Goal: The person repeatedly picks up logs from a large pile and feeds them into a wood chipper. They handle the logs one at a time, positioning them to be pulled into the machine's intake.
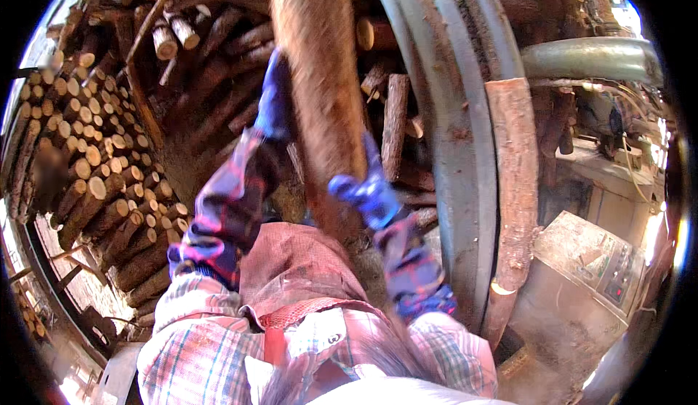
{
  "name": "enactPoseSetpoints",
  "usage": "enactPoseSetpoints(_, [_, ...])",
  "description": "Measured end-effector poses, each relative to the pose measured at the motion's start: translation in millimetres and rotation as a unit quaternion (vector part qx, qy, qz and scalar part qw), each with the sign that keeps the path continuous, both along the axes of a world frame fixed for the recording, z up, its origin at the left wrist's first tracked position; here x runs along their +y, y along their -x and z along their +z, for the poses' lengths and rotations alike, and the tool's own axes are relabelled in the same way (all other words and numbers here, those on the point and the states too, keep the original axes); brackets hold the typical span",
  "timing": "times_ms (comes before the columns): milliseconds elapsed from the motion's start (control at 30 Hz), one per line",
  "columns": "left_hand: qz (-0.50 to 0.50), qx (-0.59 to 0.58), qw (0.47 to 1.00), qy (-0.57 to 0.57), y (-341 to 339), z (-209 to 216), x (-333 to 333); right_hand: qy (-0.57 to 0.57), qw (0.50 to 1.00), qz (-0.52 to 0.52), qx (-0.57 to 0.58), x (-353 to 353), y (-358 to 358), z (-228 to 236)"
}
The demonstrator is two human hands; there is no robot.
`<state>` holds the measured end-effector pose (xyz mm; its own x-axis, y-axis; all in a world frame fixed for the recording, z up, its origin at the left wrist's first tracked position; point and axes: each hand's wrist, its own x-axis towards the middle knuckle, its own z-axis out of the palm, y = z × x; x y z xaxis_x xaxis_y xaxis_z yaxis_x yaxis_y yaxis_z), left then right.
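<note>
A thick bark-covered log [316, 63], blurred by motion, stands lengthwise in front of me, its far end past the top of the view. My left hand [274, 103], in a blue glove, grips its left side; the fingertips are partly hidden against the bark. Lower down, my right hand [369, 193], also blue-gloved, clasps the right side with the thumb showing and the other fingers partly behind the wood. To the right, another log [514, 158] lies along a curved grey metal rail [454, 143], apart from my hands.
A stack of cut logs [109, 150] rises on the left, sawn ends outward. More loose logs [225, 41] lie piled ahead. On the right are a dusty control box [582, 259] with a panel and a greenish metal pipe [589, 62].
</note>
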<state>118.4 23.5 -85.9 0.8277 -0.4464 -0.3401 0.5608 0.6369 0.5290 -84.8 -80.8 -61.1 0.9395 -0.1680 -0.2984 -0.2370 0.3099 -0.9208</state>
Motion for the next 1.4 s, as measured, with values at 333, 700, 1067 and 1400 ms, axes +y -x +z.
enactPoseSetpoints(333, [-0.115,-0.352,0.924,-0.097,25.8,122.2,-89.0,0.483,0.866,-0.036,-0.125,-264.5,-146.9,192.7])
enactPoseSetpoints(700, [-0.027,0.014,0.925,-0.379,116.7,-132.8,141.9,0.681,0.729,0.015,0.059,-172.1,-82.8,164.0])
enactPoseSetpoints(1067, [-0.071,0.269,0.918,-0.283,255.9,-339.6,190.0,0.271,0.841,-0.185,0.430,-141.0,84.7,-409.6])
enactPoseSetpoints(1400, [-0.136,0.338,0.841,-0.400,312.5,-465.3,222.6,0.256,0.871,-0.244,0.342,-316.0,88.5,-560.4])
